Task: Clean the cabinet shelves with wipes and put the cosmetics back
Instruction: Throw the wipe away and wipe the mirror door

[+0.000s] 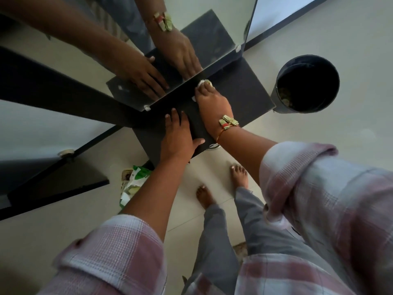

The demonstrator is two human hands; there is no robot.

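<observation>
Right hand (212, 103) presses the wipe (203, 83) flat-fingered onto the dark shelf (244, 81) at the mirror (191, 28) seam, left hand (178, 135) flat, holding nothing; best drag firmly along the seam, then outward.

Under me the floor (187, 211) is pale, smooth tile with thin seams. A round black bin (275, 96) stands on it just off the right corner of the dark shelf (244, 86), with a few scraps lying in its bottom. Along the shelf's back edge a frameless mirror (234, 20) is fixed up by small round white clips (238, 47) at its lower corners. Past the mirror a dark skirting strip (282, 22) runs along the foot of the pale wall (276, 7), all in soft, even light without hard shadows.
</observation>
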